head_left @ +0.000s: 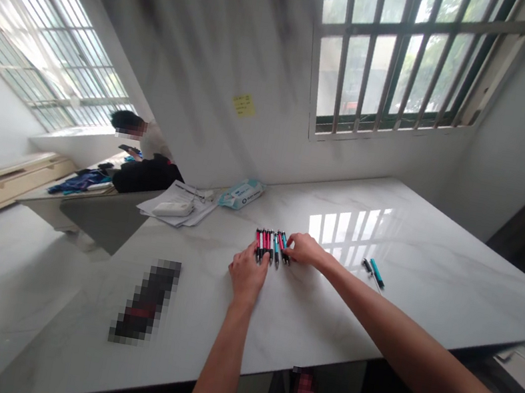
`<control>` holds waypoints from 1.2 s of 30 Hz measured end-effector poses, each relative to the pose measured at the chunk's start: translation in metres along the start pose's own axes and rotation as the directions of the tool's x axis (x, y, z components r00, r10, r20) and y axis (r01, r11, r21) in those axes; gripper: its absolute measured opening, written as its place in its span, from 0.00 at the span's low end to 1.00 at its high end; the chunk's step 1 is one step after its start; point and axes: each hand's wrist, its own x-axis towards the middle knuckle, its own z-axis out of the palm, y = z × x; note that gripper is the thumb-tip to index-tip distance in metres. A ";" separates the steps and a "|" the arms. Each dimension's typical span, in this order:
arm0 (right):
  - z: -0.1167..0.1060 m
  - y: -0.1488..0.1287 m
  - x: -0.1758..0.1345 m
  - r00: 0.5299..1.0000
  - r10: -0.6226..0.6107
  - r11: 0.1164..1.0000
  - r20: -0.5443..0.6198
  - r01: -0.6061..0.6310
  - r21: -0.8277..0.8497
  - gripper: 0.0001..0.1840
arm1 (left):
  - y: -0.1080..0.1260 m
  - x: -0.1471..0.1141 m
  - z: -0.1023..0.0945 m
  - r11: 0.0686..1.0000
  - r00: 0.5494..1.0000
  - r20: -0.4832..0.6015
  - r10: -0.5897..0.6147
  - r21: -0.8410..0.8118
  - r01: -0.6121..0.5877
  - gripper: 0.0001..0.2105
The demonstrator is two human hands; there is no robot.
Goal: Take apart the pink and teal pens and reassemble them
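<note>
Several click pens (277, 240) with red, white and teal barrels lie side by side in a row on the white marble table. My left hand (247, 274) is closed about the left part of the row, with its thumb on the lower ends. At the right end of the row, the fingers of my right hand (306, 250) pinch the outermost pens. Fingertips hide parts of some barrels. A teal pen barrel (376, 271) lies apart to the right, beside a small black piece and a thin stick-like piece.
A wet wipes pack (243, 194) and some papers (183, 199) with a white box (173, 208) lie at the back left. Nearer on the left is a dark blurred-out object (145, 303). A barred window is above the table. Another person (150, 139) sits at the far left.
</note>
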 end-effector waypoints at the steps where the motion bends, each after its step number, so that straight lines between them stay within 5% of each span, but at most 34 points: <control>1: -0.002 0.001 -0.002 1.000 -0.008 1.000 0.000 0.008 0.002 0.15 | 0.001 0.000 -0.001 1.000 1.000 -0.007 -0.001 0.001 0.001 0.23; 5: -0.023 0.025 -0.024 0.996 -0.091 0.996 -0.007 0.091 0.023 0.16 | 0.005 -0.002 -0.003 1.000 0.999 -0.048 0.022 -0.001 -0.023 0.23; 9: -0.065 0.083 -0.059 0.947 -0.313 0.947 -0.070 0.317 0.050 0.21 | 0.016 -0.006 0.002 0.992 0.992 -0.050 0.118 -0.031 -0.119 0.22; 12: -0.098 0.131 -0.087 0.946 -0.307 0.951 -0.106 0.309 -0.001 0.24 | 0.026 -0.011 0.008 0.971 0.974 -0.038 0.223 -0.079 -0.225 0.21; 17: -0.125 0.176 -0.122 0.975 -0.222 0.975 0.007 0.222 -0.009 0.34 | 0.036 -0.016 0.012 0.932 0.946 -0.023 0.323 -0.164 -0.323 0.20; 27: -0.111 0.183 -0.122 0.985 -0.170 0.982 0.036 0.166 0.091 0.30 | 0.036 -0.017 0.012 0.866 0.903 -0.061 0.424 -0.265 -0.425 0.18; 30: -0.112 0.180 -0.119 0.978 -0.194 0.978 -0.075 0.198 0.062 0.28 | 0.040 -0.018 0.010 0.840 0.897 -0.069 0.436 -0.328 -0.433 0.18; 34: -0.092 0.144 -0.124 0.886 -0.285 0.946 -0.365 0.321 0.041 0.26 | 0.049 -0.022 0.006 0.789 0.926 0.048 0.374 -0.541 -0.290 0.12; 36: -0.073 0.115 -0.129 0.830 -0.378 0.899 -0.411 0.434 0.049 0.28 | 0.054 -0.024 0.005 0.754 0.916 0.165 0.365 -0.629 -0.187 0.13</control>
